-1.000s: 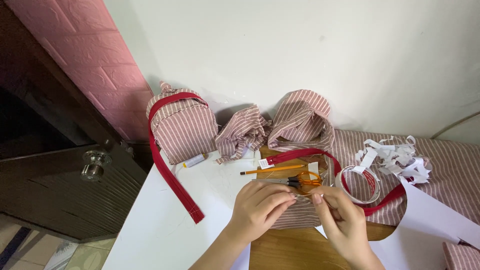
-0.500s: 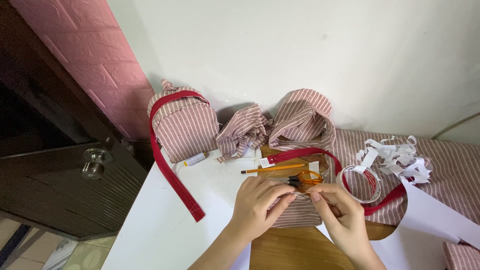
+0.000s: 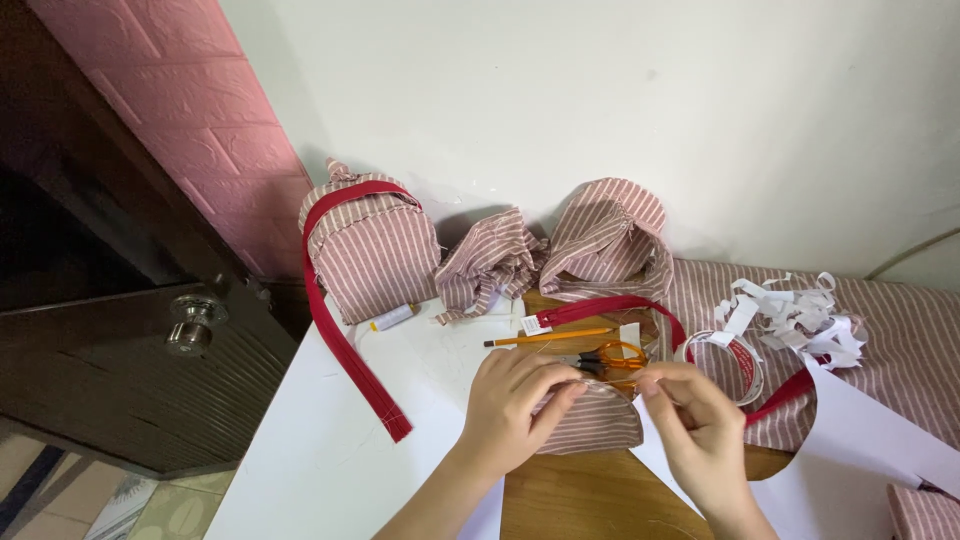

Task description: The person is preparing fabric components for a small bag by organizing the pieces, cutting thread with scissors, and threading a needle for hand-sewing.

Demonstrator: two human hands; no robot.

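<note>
The left hand (image 3: pixel 515 405) and the right hand (image 3: pixel 697 425) meet over a rounded piece of red-and-white striped fabric (image 3: pixel 590 425) that lies on a wooden board (image 3: pixel 590 495). The left fingers pinch the piece's upper edge; the right fingertips are drawn together just beside them, but whether they grip the cloth or something thin cannot be made out. The hands cover most of that edge.

Just beyond the fabric piece lie orange-handled scissors (image 3: pixel 612 358), partly hidden by the fingers, and an orange pencil (image 3: pixel 548 338) lies a little farther out. A red zipper tape (image 3: pixel 640 310) curves from a small white tag (image 3: pixel 536 325) near the pencil round to the right of the piece, passing under a roll of white tape (image 3: pixel 728 362).

Farther back from the fabric piece, against the wall, stand a small striped bag (image 3: pixel 372 252) with a long red strap (image 3: pixel 345 340) trailing over the white table (image 3: pixel 330 450), a crumpled striped scrap (image 3: pixel 490 262) and a domed striped shape (image 3: pixel 610 242). A small white-and-yellow tube (image 3: pixel 394 317) lies at the bag's foot.

To the right of the piece, white paper scraps (image 3: pixel 790 310) sit heaped on a spread of striped cloth (image 3: pixel 900 340), and a white paper sheet (image 3: pixel 860 440) with a curved cut-out runs off the lower edge. Far left of the piece, a dark wooden door (image 3: pixel 120 370) with a metal knob (image 3: pixel 193 324) is cut off by the frame.
</note>
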